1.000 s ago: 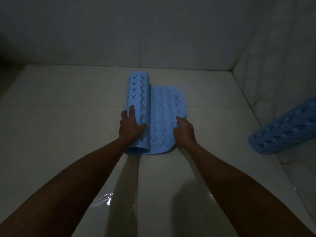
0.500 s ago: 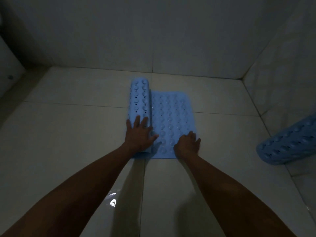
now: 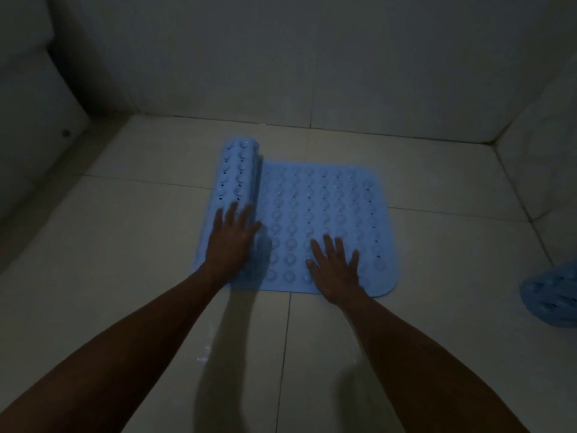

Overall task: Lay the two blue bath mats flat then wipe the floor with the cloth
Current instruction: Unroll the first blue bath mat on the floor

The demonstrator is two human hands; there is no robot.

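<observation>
A blue bath mat (image 3: 331,210) with rows of suction cups lies partly unrolled on the pale tiled floor, its right part flat and its left part still a roll. My left hand (image 3: 231,242) presses flat with straight fingers on the near end of the roll. My right hand (image 3: 335,267) lies flat with spread fingers on the unrolled part near its front edge. A second blue mat (image 3: 552,295), still rolled, pokes in at the right edge of the view. No cloth is in view.
Tiled walls close the room at the back and right, meeting in a corner (image 3: 496,142). A white ledge or fixture (image 3: 37,98) stands at the far left. Wet patches glint on the floor tiles (image 3: 203,354) between my forearms. The light is dim.
The roll has travelled left under my left hand and the flat part of the mat has widened. My right hand has opened flat on the mat.
</observation>
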